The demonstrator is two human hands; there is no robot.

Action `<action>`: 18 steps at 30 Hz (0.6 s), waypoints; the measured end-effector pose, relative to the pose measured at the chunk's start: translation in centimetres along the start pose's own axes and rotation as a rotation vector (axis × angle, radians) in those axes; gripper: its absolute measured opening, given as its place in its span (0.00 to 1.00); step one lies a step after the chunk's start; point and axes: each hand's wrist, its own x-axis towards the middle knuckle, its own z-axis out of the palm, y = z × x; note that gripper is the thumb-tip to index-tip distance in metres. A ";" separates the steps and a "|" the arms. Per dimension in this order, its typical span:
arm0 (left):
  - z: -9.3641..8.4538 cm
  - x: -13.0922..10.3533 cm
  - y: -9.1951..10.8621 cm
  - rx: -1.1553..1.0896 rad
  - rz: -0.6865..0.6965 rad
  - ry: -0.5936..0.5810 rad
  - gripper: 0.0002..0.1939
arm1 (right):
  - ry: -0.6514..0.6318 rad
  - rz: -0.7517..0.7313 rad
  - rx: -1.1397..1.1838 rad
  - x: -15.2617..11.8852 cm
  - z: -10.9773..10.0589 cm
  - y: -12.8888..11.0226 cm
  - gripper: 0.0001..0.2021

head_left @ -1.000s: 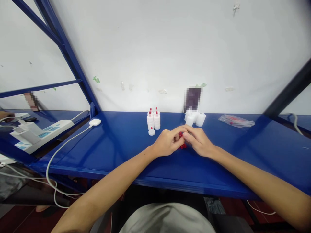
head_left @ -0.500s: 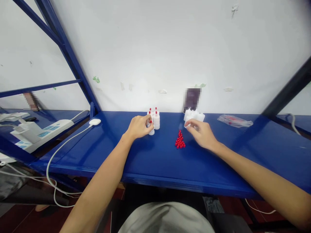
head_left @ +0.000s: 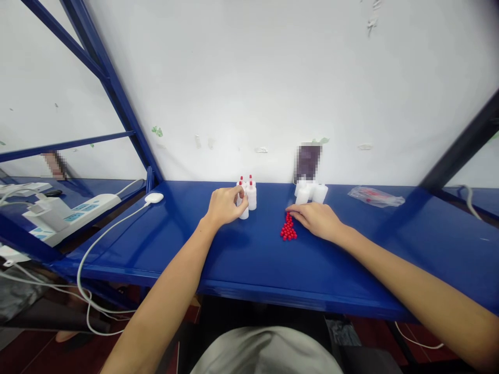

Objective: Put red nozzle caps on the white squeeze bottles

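Note:
My left hand (head_left: 227,205) is closed, with thumb and forefinger around the top of a white squeeze bottle (head_left: 244,213). That bottle stands upright on the blue table, its tip hidden by my fingers. Right behind it are several white bottles (head_left: 252,198) with red tips, set close together. My right hand (head_left: 317,219) reaches in from the right, fingertips pinched on a red cap at the far end of a pile of small red caps (head_left: 288,231). Beyond my right hand stand several white bottles without red tips (head_left: 319,194).
A dark blurred object (head_left: 307,162) leans on the wall behind the white bottles. To the right lies a clear plastic bag (head_left: 376,197) with something red inside. On the left are a white power strip (head_left: 83,209) and a small white device (head_left: 154,198) with a cable.
My right hand has moved left from beside the white bottles to the tip of the red cap pile. The left hand stays at its bottle; the red cap between its fingers no longer shows.

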 end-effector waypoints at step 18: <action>2.6 -1.2 5.8 -0.337 0.500 0.020 0.14 | -0.114 0.045 1.482 -0.8 -1.5 -3.3 0.16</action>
